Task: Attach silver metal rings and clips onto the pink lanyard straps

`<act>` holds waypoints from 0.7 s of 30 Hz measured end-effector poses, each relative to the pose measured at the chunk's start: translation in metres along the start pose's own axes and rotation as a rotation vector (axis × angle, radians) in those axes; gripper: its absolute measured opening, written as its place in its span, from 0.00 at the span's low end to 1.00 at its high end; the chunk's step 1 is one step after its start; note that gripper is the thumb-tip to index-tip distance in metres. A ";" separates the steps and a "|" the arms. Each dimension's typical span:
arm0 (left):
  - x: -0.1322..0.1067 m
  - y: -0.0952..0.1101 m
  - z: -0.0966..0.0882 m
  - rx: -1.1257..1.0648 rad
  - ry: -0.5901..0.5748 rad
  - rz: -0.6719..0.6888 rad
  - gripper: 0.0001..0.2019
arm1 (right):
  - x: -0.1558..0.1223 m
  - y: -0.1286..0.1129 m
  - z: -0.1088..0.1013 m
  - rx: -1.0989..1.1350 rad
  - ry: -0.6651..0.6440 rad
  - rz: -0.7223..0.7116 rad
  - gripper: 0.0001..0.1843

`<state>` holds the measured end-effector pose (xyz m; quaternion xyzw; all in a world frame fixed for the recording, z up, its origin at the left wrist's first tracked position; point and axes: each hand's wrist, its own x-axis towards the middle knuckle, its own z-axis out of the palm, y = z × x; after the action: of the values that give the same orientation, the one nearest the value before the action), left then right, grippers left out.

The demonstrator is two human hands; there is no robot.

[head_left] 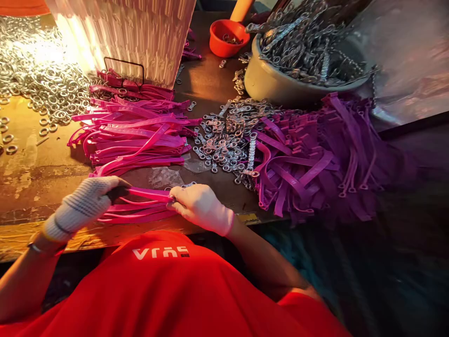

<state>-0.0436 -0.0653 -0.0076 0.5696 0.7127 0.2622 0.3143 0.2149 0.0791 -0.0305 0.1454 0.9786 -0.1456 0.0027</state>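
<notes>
A dark worktable [210, 89] fills the upper frame. Right of centre lies a large heap of purple straps [315, 159]; left of centre, a stack of pink straps [133, 135]. A grey bowl [270, 82] of metal clips sits at the upper right. At lower centre, the gloved left hand [82, 208] is curled closed around a bundle of pink straps [140, 208], while the gloved right hand [201, 206] pinches its other end.

Worn wooden workbench [31, 182], warm lamplight
</notes>
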 end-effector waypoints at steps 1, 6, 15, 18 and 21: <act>-0.002 -0.005 -0.005 0.062 0.069 -0.011 0.13 | -0.003 0.009 -0.003 0.039 -0.015 -0.022 0.16; 0.017 0.003 0.013 0.193 0.074 0.040 0.15 | 0.016 0.073 -0.005 -0.016 0.137 0.296 0.14; 0.085 0.039 0.074 0.464 -0.391 0.140 0.12 | 0.076 0.120 0.023 -0.320 0.121 0.510 0.15; 0.084 0.043 0.075 0.538 -0.456 0.156 0.11 | 0.062 0.115 0.030 -0.250 0.182 0.533 0.13; 0.086 0.043 0.075 0.468 -0.463 0.156 0.09 | 0.041 0.106 0.039 -0.138 0.362 0.528 0.09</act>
<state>0.0269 0.0288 -0.0383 0.7234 0.6177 -0.0216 0.3076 0.2045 0.1771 -0.0996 0.4169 0.8993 -0.0447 -0.1240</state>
